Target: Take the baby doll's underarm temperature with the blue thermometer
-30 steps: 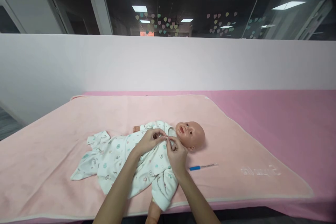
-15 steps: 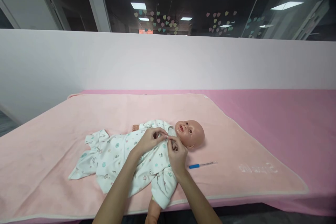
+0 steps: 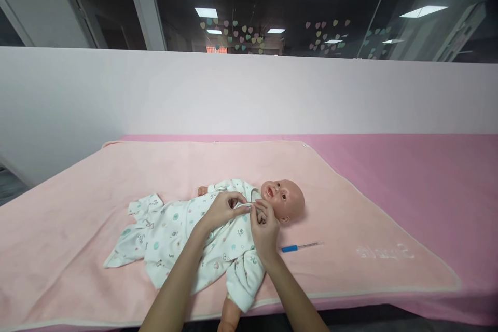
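One baby doll point(image 3: 283, 199), one thermometer point(image 3: 301, 246) beside it; left hand point(image 3: 222, 209) and right hand point(image 3: 264, 228) pinching its romper point(image 3: 194, 238) collar.

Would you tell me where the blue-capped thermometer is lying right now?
In the head view, the thermometer lies on the pink blanket, right of the right hand and just below the doll's head.

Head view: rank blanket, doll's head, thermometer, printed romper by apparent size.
1. blanket
2. printed romper
3. doll's head
4. thermometer, thin; about as long as the head is wide, but covers far less area.
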`<state>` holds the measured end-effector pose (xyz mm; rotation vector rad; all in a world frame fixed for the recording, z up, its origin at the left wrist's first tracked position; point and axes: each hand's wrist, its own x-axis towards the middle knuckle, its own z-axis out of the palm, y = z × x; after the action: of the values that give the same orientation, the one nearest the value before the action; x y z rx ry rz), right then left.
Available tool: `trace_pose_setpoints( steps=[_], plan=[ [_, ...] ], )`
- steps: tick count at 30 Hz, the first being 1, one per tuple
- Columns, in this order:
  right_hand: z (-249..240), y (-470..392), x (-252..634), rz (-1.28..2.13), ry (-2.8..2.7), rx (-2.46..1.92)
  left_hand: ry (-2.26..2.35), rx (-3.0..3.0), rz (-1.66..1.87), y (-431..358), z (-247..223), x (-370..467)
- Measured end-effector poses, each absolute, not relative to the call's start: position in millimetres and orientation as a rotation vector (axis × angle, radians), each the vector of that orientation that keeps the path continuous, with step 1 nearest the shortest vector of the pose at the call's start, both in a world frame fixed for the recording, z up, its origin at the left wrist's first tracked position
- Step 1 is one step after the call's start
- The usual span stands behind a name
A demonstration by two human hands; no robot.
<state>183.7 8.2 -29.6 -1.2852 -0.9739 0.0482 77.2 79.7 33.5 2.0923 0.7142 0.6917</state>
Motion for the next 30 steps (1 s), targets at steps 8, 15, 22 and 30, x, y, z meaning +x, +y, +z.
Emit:
trace_pose_setpoints(
  steps=[8, 15, 22, 30],
  plan=[
    [-32, 10, 186, 0.107, -0.989, -1.304, 0.703, 2.119, 0.662, 80, 36, 77],
    [-27, 8, 187, 0.075, -1.039, -1.298, 0.636, 2.111, 0.630, 81, 37, 75],
    [-25, 6, 183, -0.139, -1.147, -1.287, 0.626, 1.961, 0.690, 81, 38, 76],
    [-29, 7, 183, -0.247, -1.258, -1.285, 0.877, 1.803, 0.965, 75, 29, 59]
  ],
)
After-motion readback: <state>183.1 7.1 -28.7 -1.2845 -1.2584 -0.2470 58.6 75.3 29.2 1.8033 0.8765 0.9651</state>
